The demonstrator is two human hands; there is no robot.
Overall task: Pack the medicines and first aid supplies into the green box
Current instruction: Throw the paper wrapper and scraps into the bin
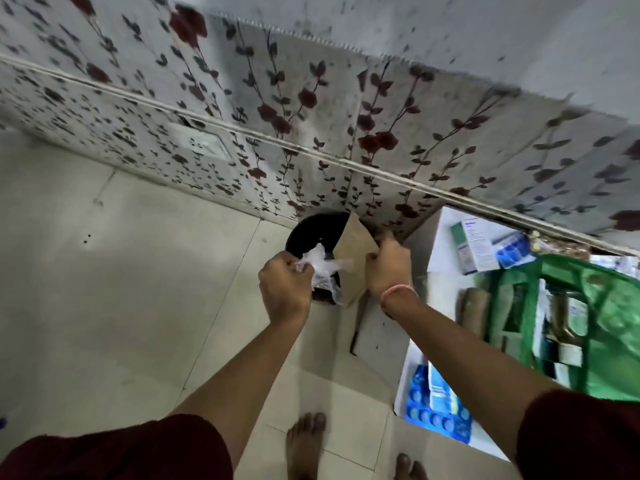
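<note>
My left hand [284,285] is closed on a crumpled clear plastic wrapper [322,265], held over a black bin [308,233] on the floor by the wall. My right hand [388,265] grips a brown paper bag [353,254] whose lower end hangs over the bin's right side. The green box [609,323] stands open on a white table [440,244] at the right, with several packs and bottles standing inside it. A white and green medicine carton [472,247] and blue blister packs [512,249] lie behind the box. More blue blister strips [436,417] lie near the table's front corner.
Flowered wallpaper covers the wall behind the bin. The floor is pale tile, and my bare feet [304,441] stand on it below the bin. A wall socket plate [204,145] sits low on the wall at the left. Rolled beige bandages [472,310] lie left of the green box.
</note>
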